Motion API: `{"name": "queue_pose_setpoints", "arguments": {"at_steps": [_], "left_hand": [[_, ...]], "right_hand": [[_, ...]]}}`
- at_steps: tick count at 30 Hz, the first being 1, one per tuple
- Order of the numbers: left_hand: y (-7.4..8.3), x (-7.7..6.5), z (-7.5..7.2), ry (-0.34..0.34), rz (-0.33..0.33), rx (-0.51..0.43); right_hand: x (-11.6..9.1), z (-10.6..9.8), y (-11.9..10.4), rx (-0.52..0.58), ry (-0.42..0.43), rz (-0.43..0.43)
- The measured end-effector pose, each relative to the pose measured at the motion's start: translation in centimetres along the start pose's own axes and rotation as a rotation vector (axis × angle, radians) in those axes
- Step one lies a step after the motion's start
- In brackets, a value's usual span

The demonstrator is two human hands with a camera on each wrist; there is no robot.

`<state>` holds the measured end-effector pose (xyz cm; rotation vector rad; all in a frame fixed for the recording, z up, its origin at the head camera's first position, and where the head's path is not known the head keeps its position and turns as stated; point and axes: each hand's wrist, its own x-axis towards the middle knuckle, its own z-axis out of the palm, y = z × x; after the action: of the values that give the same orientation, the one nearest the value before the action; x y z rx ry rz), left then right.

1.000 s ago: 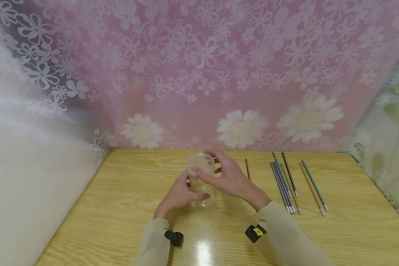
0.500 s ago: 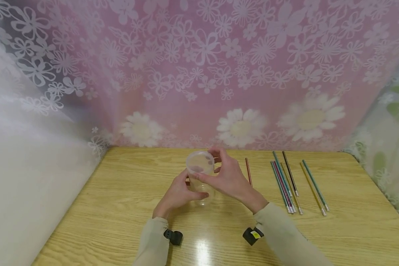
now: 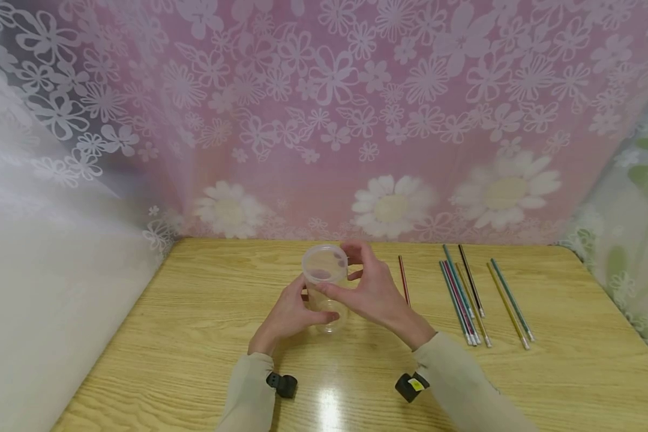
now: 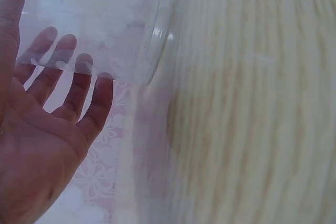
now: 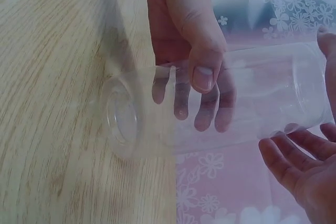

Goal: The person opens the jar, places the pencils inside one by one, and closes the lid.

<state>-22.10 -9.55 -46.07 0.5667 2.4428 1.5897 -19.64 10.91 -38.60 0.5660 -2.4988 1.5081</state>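
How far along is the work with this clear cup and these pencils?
Done: the clear cup is upright. In hand: the left hand and right hand both hold it. Remaining: the pencils lie on the table and none shows in the cup, so handling them probably remains.

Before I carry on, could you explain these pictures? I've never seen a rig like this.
There's no machine arm here, just a person's two bare hands. The wide picture comes from a camera on the head, looking forward and down. The other two come from the wrist cameras, each looking at its hand's work, so things appear turned sideways.

The left hand holds the clear cup lower down; the right hand grips near its rim. On the wooden table, several pencils lie to the right, with a red pencil nearer the cup.
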Motion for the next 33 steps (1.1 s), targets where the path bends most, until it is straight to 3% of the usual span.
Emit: {"name": "queue_pose_setpoints", "arguments": {"at_steps": [13,22,33], "left_hand": [[0.03,-0.11,0.17,-0.006,-0.002,-0.011],[0.11,-0.08,0.05,-0.006,-0.005,-0.006],[-0.11,0.01,0.11,-0.002,-0.008,0.016]], "right_hand": [[-0.14,-0.12,0.25,-0.059,-0.009,-0.081],[-0.16,0.30,-0.10,0.001,0.024,-0.006],[-0.14,-0.01,-0.09,-0.038,-0.033,-0.057]]}}
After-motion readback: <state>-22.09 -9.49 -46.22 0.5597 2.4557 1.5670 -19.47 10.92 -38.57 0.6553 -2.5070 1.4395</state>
